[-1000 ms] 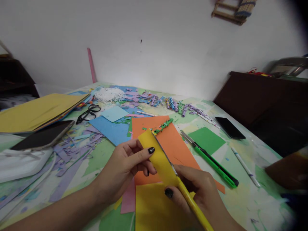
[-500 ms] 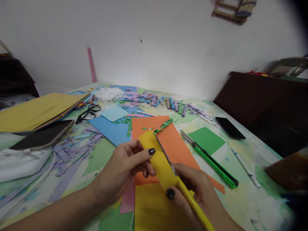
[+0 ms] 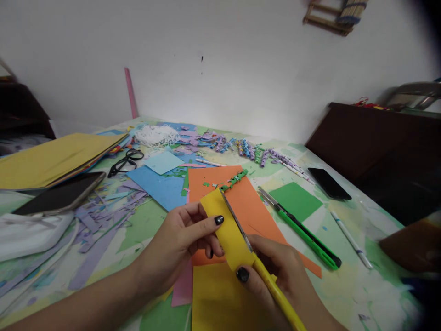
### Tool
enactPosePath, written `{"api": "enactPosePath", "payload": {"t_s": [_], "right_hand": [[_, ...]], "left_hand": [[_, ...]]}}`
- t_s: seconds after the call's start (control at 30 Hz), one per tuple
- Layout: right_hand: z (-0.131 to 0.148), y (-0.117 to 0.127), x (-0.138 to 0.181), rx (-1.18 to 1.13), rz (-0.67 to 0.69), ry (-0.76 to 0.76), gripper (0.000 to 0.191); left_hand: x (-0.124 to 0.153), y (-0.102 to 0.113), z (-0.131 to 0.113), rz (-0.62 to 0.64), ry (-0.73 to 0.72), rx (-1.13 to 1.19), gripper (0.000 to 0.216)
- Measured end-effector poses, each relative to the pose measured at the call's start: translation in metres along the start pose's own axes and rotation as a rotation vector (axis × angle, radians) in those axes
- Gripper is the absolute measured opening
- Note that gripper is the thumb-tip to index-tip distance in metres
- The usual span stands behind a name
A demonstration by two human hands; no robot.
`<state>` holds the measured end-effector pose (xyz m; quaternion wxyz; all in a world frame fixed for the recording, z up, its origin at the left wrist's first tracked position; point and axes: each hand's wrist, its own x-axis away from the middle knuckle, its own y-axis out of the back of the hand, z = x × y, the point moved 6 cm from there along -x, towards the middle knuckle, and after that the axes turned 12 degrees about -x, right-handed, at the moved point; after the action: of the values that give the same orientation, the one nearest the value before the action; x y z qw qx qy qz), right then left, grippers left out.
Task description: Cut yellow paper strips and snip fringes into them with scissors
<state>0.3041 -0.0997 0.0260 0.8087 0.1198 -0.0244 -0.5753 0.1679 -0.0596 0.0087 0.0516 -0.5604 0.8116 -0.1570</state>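
My left hand (image 3: 188, 236) pinches a yellow paper strip (image 3: 229, 236) between thumb and fingers. In my right hand (image 3: 275, 271) are yellow-handled scissors (image 3: 272, 285), their blades along the strip's right edge. The blades look nearly closed, and their tip reaches the strip's far end. My right thumb lies near the lower end of the strip. Beneath both hands are an orange sheet (image 3: 251, 207) and a larger yellow sheet (image 3: 220, 299). A green curled paper roll with cut-outs (image 3: 236, 180) rests on the orange sheet just beyond the scissor tip.
A green box cutter (image 3: 306, 239) lies to the right beside a green paper square (image 3: 296, 201). Farther right are a phone (image 3: 329, 183) and a white stick (image 3: 351, 239). Glasses (image 3: 126, 162), another phone (image 3: 62, 193) and purple paper scraps (image 3: 106, 211) lie on the left.
The yellow strip and my left thumb have shifted very slightly. Both hands keep the same hold, and the scissors stay along the strip's edge.
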Motion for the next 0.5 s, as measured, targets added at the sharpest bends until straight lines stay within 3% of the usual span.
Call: {"api": "enactPosePath", "payload": {"t_s": [0.5], "right_hand": [[-0.0014,0.0018,-0.0005,-0.049,-0.009,-0.010,0.028]], "left_hand": [[0.0003,0.0001,0.0006,-0.002,-0.002,-0.015,0.010]]}}
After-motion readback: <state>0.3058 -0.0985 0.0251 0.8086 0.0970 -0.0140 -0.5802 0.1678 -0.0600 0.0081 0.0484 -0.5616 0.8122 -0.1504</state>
